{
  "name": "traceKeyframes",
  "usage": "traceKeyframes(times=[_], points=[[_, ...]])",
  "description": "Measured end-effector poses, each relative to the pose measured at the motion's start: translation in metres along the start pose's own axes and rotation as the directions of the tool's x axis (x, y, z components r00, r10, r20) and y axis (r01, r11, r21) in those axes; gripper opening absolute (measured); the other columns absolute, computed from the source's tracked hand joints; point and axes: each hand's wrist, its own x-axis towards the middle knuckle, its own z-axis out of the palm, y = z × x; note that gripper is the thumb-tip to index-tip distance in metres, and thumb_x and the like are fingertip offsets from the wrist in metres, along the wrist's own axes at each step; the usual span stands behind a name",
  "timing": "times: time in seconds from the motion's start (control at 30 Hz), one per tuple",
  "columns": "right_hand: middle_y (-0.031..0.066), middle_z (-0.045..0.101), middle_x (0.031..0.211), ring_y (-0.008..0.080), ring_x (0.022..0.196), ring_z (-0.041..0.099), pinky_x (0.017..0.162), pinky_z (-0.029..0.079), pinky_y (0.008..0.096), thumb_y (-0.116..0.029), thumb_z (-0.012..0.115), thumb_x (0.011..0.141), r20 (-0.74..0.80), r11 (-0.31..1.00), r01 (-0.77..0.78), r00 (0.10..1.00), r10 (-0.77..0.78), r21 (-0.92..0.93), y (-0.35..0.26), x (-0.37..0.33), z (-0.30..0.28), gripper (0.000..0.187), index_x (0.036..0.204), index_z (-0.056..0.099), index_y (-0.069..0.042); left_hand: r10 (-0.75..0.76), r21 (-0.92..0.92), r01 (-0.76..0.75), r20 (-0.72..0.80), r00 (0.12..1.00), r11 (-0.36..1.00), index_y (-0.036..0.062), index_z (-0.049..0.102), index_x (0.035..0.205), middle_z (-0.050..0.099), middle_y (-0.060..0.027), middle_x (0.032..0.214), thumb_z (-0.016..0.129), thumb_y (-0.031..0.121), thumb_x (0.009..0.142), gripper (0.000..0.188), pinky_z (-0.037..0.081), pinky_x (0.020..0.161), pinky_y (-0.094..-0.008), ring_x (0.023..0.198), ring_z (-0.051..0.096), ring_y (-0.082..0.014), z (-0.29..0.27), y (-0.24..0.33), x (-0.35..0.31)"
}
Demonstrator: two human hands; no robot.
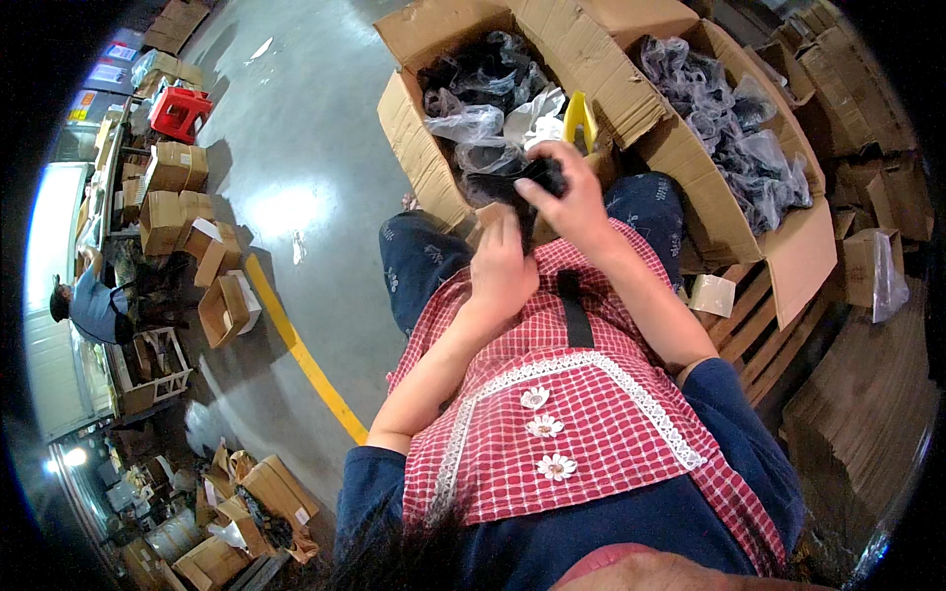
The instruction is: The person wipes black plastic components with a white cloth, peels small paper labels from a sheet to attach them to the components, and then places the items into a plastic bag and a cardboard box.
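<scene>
Over my lap, both hands hold a black, flexible-looking item [499, 187], partly hidden by my fingers; its exact kind I cannot make out. My left hand [501, 271] is closed round its lower part, near a small tan piece beside the fingertips. Higher up and to the right, my right hand [574, 202] grips a bunched dark portion, slightly blurred. Just beyond stands an open cardboard box [422, 148] with black items in clear plastic bags [471, 123], crumpled white paper [537, 116] and a yellow curved object [581, 120]. A black strip [574, 310] lies against my red checked apron [512, 394].
To the right, a second open carton [788, 256] full of bagged items sits by a wooden pallet [759, 335]. A small pale block [711, 295] is beside it. Leftward are a yellow floor line [301, 350], cartons [177, 167], a red stool [180, 112] and another person [99, 305].
</scene>
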Motion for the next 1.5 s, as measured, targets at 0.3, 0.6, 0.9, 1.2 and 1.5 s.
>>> traceKeyframes(times=[0.3,0.6,0.9,1.2,1.5], points=[[0.0101,0.063,0.116,0.0213,0.116,0.058,0.105,0.042,0.0366,-0.011,0.082,0.075,0.318,0.806,-0.276,0.941,0.116,0.524,-0.014,-0.007,-0.094,0.036,0.106,0.063,-0.003,-0.027,-0.601,0.737,0.780,0.625,-0.309,-0.0017,0.042,0.137,0.061,-0.0249,0.125,0.053,0.028,0.098,0.051,0.059,0.078,-0.0433,0.108,0.065,-0.0394,-0.019,-0.015,0.018],[0.0121,0.066,0.121,0.0236,0.114,0.063,0.099,0.047,0.0361,-0.011,0.085,0.071,0.468,0.991,0.112,0.881,-0.066,-0.071,-0.045,-0.026,-0.091,0.041,0.106,0.068,-0.001,0.228,-0.624,0.772,0.740,0.634,-0.120,-0.0028,0.054,0.132,0.069,-0.0184,0.116,0.045,0.047,0.104,0.057,0.063,0.078,-0.0390,0.095,0.072,-0.0282,-0.026,0.001,0.019],[0.0078,0.071,0.083,0.0154,0.066,0.068,0.060,0.057,0.0288,-0.009,0.079,0.081,0.220,0.798,-0.486,0.874,0.433,0.357,-0.041,-0.021,-0.109,0.022,0.099,0.070,0.000,-0.223,-0.948,0.272,0.305,0.926,-0.166,0.0035,0.056,0.128,0.065,-0.0068,0.120,0.048,0.030,0.107,0.035,0.056,0.082,-0.0305,0.100,0.066,-0.0153,-0.033,0.016,0.025],[0.0096,0.070,0.089,0.0182,0.063,0.068,0.054,0.059,0.0296,-0.013,0.077,0.085,0.430,0.548,-0.685,0.729,0.533,0.480,-0.020,-0.026,-0.075,0.026,0.104,0.067,0.001,-0.150,-0.919,0.320,0.358,0.922,-0.231,0.0076,0.044,0.146,0.060,-0.0064,0.133,0.051,0.013,0.104,0.043,0.051,0.100,-0.0351,0.120,0.059,-0.0192,-0.026,0.020,0.015],[0.0062,0.067,0.078,0.0123,0.053,0.062,0.046,0.050,0.0241,-0.017,0.073,0.090,0.249,0.869,-0.488,0.854,0.456,0.080,-0.016,-0.035,-0.069,0.019,0.100,0.066,-0.003,-0.230,-0.916,0.401,0.395,0.889,-0.026,0.0007,0.055,0.130,0.065,-0.0048,0.115,0.072,0.008,0.091,0.044,0.049,0.092,-0.0278,0.104,0.062,-0.0132,-0.019,0.008,0.013]])
